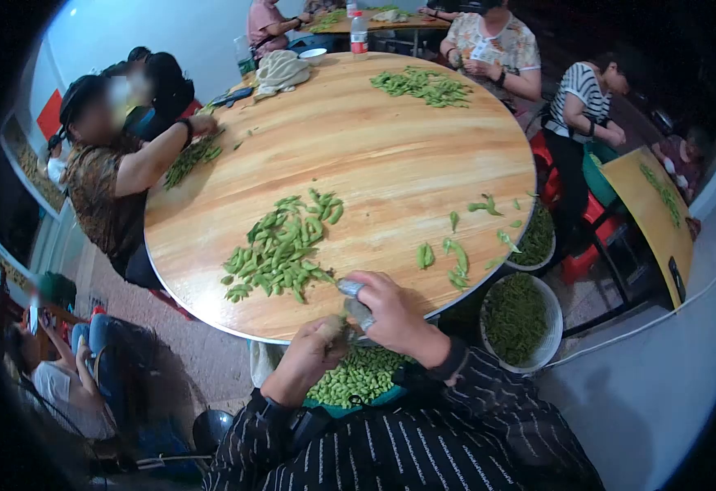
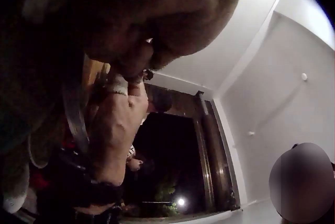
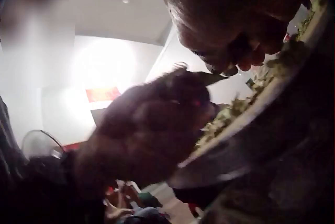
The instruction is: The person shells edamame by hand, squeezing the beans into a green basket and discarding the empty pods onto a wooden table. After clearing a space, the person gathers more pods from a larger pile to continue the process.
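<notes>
Both hands meet at the near edge of the round wooden table [image 1: 423,184]. My left hand [image 1: 305,353] has its fingers curled round a green soybean pod [image 3: 214,78], whose tip sticks out in the right wrist view. Fingertips of my right hand [image 1: 395,315] pinch at that tip; grey wrapping [image 1: 350,287] covers some of its fingers. Just beyond the hands lies a heap of soybean pods [image 1: 280,250]. Below them, under the table edge, a green basin [image 1: 386,398] holds shelled green beans [image 1: 354,378]. The left wrist view is dark and hides the pod.
Several loose pods [image 1: 457,260] lie to the right on the table. Two tubs of green husks stand on the floor at right, the nearer a white tub [image 1: 552,319]. Other people sit around with pod piles. A bottle [image 1: 359,37] and cloth [image 1: 282,72] are at the far side.
</notes>
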{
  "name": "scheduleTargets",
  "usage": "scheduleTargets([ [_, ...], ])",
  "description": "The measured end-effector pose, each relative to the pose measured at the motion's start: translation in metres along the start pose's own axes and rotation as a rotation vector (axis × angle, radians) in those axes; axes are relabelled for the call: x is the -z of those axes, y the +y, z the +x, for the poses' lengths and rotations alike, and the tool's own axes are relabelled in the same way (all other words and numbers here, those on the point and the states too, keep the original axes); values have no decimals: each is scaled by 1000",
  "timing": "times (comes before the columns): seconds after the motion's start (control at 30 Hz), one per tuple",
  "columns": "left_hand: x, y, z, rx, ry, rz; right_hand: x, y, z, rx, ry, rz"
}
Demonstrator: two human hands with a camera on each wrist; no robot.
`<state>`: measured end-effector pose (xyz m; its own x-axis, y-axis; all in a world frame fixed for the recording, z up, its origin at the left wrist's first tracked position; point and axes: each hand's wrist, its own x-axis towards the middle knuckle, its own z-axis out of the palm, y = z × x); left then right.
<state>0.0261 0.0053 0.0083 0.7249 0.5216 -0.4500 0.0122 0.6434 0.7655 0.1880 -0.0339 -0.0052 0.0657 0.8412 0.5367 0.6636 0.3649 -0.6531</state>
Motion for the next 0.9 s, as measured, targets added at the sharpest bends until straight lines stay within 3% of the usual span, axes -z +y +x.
scheduleTargets([
  [0.07, -5, 3, -3, -28, 68, 58, -6, 21, -6, -19, -16, -141],
  [0.17, 1, -2, -5, -36, -21, 52, 34, 40, -1, -89, -102, -398],
  [0.3, 1, -6, -2, -55, -78, 36, 102, 99, -5, -156, -39, -702],
  [0.43, 6, -12, -4, -82, -82, 62, 181, 154, -34, -255, 168, -887],
  [0.5, 10, -12, -10, -60, -70, 80, 208, 150, -39, -607, 222, -1017],
  [0.53, 11, -13, -9, -63, -65, 64, 210, 142, -38, -598, 318, -1013],
  [0.63, 7, -15, -7, -63, -76, 39, 187, 141, -13, -206, 197, -818],
  [0.7, -3, -13, -6, -59, -113, 56, 154, 133, 9, -92, 19, -641],
  [0.77, -8, -15, -6, -86, -93, 93, 131, 121, 22, 70, -81, -641],
  [0.9, -3, -15, -14, -98, -20, 45, 174, 182, 17, -256, -69, -683],
])
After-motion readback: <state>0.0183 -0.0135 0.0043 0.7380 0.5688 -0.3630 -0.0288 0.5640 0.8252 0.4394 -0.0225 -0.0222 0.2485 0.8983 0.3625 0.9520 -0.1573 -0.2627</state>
